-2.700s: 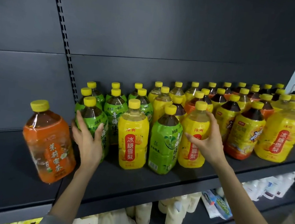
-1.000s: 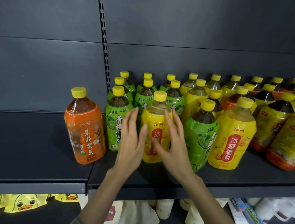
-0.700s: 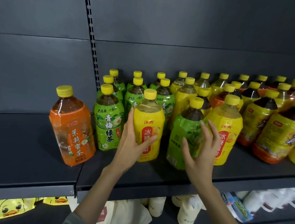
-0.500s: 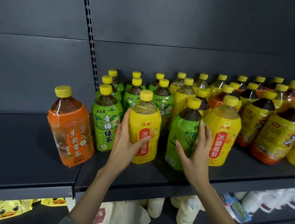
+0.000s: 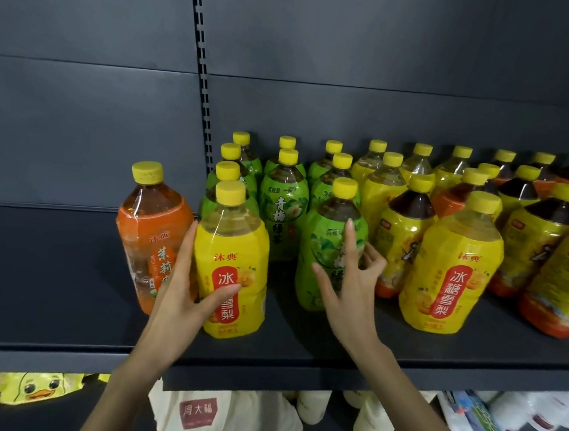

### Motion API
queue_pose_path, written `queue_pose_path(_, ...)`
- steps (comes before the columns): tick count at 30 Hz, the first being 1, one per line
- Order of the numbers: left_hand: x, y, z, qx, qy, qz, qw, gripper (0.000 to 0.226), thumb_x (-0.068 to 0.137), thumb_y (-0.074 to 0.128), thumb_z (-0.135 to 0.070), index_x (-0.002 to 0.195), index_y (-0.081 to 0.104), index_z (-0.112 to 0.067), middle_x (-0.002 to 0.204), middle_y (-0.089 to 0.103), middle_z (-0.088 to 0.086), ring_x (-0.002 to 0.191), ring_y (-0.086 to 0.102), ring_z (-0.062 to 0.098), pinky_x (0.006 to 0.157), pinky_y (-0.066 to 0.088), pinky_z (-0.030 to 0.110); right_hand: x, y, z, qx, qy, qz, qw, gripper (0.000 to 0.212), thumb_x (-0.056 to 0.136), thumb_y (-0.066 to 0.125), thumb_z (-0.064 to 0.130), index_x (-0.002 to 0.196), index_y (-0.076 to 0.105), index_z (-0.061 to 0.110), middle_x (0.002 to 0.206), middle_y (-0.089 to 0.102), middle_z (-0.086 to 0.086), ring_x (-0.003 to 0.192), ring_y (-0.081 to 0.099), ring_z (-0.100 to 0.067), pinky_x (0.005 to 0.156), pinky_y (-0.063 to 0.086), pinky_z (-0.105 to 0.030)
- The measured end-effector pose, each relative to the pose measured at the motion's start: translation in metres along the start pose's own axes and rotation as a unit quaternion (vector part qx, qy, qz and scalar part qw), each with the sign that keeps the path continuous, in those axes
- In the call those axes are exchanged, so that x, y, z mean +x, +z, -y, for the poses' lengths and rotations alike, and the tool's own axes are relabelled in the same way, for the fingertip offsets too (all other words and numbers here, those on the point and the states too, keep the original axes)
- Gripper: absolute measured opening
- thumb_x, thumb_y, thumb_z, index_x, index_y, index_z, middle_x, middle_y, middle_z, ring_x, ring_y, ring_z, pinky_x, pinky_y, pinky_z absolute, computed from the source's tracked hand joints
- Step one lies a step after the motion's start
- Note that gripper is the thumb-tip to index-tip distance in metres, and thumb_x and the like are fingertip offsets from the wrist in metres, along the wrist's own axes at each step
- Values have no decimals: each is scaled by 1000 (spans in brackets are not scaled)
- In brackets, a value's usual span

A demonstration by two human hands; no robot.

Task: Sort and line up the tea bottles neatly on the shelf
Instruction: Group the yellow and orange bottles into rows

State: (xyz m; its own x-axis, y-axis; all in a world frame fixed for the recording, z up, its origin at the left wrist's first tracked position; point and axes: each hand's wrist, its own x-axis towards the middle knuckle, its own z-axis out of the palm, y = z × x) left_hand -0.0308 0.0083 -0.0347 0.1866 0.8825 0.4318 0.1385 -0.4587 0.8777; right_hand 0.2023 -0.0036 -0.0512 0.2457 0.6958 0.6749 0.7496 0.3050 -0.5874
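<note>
Dim, even light from above; soft glare on the bottle shoulders. Shadow pools under the shelf toward 6 o'clock. Edges at 3 and 9 o'clock bow and blur.

Bare forearms (hands ungloved)

Two hands show. One orange-labelled bottle stands just left of the left hand, which grips one yellow-labelled bottle. There are eight green-labelled bottles: three behind the left hand, two between the hands, three at the right hand. The crowded bottles farther right overlap too much to count.
</note>
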Motion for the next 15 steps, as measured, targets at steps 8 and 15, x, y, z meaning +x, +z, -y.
queue_pose_path(8,-9,-15,-6,-35,-17,-12,999,89,61,76,-56,132,23,-66,127,50,-29,117,52,-2,78,50,12,30,22,-5,141,-2,147,979,99,87,64,34,143,-17,43,152,-1,23,137,3,14,112,15,-29)
queue_pose_path(15,-23,-28,-5,-28,-24,-54,998,85,63,80,-42,124,28,-72,116,56,-32,111,57,1,74,54,17,24,60,17,63,17,31,997,101,82,69,34,136,-12,59,136,27,-14,114,43,-17,87,38,-26)
